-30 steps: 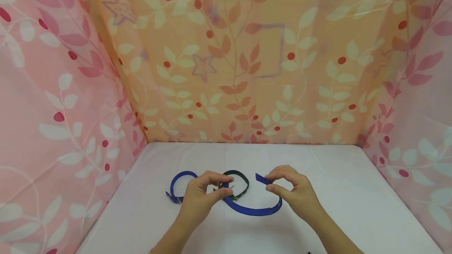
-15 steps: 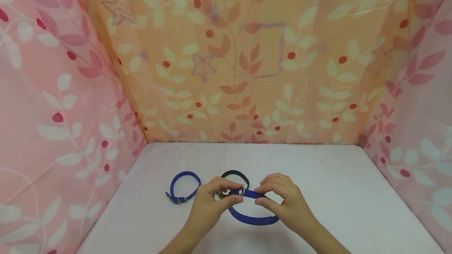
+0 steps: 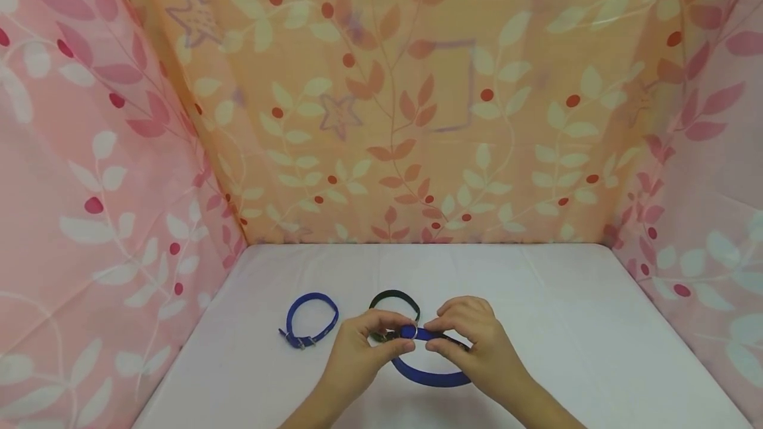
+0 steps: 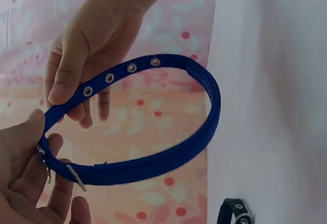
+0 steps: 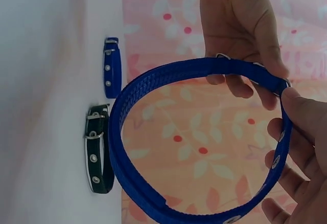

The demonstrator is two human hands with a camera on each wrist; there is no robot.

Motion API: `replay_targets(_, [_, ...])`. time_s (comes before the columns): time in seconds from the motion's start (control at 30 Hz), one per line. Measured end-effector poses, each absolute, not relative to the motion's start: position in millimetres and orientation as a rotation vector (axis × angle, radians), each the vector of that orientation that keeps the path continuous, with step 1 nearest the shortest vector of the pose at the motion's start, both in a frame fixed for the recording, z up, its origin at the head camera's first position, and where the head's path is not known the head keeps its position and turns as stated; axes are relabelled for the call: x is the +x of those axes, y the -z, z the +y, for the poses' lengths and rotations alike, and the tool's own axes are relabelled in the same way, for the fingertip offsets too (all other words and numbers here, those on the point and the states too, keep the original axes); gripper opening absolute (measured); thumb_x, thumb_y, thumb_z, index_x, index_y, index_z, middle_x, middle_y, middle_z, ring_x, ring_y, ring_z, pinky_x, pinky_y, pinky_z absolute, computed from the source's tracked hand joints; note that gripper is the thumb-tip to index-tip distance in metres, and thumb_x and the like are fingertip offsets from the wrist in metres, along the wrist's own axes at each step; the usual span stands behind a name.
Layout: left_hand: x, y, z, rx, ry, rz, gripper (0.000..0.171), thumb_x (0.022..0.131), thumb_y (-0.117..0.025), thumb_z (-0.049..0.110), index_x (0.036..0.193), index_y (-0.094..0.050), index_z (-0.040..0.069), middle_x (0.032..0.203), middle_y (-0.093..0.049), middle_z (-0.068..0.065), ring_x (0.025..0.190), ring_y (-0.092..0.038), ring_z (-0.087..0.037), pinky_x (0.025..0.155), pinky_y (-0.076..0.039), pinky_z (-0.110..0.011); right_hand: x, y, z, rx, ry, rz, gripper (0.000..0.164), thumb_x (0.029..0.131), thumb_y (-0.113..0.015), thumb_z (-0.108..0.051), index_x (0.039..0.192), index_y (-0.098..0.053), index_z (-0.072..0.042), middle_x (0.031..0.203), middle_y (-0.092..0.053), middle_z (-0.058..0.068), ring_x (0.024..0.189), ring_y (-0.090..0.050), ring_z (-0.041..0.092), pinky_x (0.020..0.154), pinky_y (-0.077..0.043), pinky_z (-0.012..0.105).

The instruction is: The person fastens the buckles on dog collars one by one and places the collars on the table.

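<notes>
Closer together than a second ago, the left hand [image 3: 360, 351] and right hand [image 3: 489, 344] bring the blue strap's [image 3: 432, 378] two ends to meet. From the head view, I see each hand pinch one end, up above the white table [image 3: 548, 310]. Another blue strap [image 3: 312, 296] and a dark strap [image 3: 395, 293] lie on it. From the left wrist, I see a row of metal holes [image 4: 109, 77] and a ring [image 4: 76, 177]. From the right wrist, I see the held strap make one big loop between both hands.
</notes>
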State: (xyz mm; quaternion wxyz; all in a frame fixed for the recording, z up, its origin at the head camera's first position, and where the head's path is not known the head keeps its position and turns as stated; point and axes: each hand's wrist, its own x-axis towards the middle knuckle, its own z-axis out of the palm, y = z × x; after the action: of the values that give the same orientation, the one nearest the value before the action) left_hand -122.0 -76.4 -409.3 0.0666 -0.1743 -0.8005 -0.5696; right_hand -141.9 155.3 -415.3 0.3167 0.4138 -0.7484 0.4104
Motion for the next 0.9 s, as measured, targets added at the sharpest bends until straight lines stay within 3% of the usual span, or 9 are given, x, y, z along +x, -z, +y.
replay_targets(0.2, [-124.5, 412.9, -78.3, -0.599, 1.706, -2.409, 0.027, 0.087, -0.081, 0.034, 0.113, -0.078, 0.03, 0.11, -0.074, 0.015, 0.104, -0.063, -0.013, 0.087, -0.055, -0.028, -142.3, 412.2, 159.3, 1.054, -1.026, -1.981, 0.034, 0.074, -0.09, -0.013, 0.103, -0.076, -0.024, 0.095, -0.071, -0.016, 0.1, -0.062, 0.014, 0.105, -0.034, 0.028])
replay_targets(0.37, [-126.5, 412.2, -77.3, -0.561, 1.69, -2.406, 0.024, 0.085, -0.084, 0.033, 0.108, -0.078, 0.029, 0.108, -0.071, 0.015, 0.108, -0.061, -0.013, 0.09, -0.053, -0.031, -142.1, 411.9, 158.6, 1.052, -1.026, -1.998, 0.032, 0.076, -0.09, -0.013, 0.103, -0.077, -0.024, 0.095, -0.071, -0.015, 0.101, -0.062, 0.014, 0.107, -0.032, 0.028])
replay_targets(0.6, [-125.4, 412.6, -76.0, -0.522, 1.647, -2.412, 0.022, 0.083, -0.085, 0.036, 0.104, -0.078, 0.032, 0.099, -0.073, 0.017, 0.101, -0.061, -0.012, 0.09, -0.053, -0.032, -141.7, 413.2, 157.9, 1.058, -1.02, -2.005, 0.03, 0.078, -0.089, -0.015, 0.104, -0.077, -0.023, 0.094, -0.071, -0.015, 0.101, -0.062, 0.016, 0.106, -0.032, 0.028])
replay_targets(0.9, [-121.3, 409.3, -72.8, -0.553, 1.619, -2.392, 0.02, 0.088, -0.081, 0.03, 0.107, -0.077, 0.025, 0.1, -0.072, 0.013, 0.097, -0.066, -0.011, 0.082, -0.055, -0.026, -142.2, 414.5, 156.0, 1.063, -0.987, -2.017, 0.029, 0.079, -0.088, -0.019, 0.105, -0.077, -0.024, 0.093, -0.071, -0.016, 0.103, -0.061, 0.016, 0.105, -0.033, 0.031])
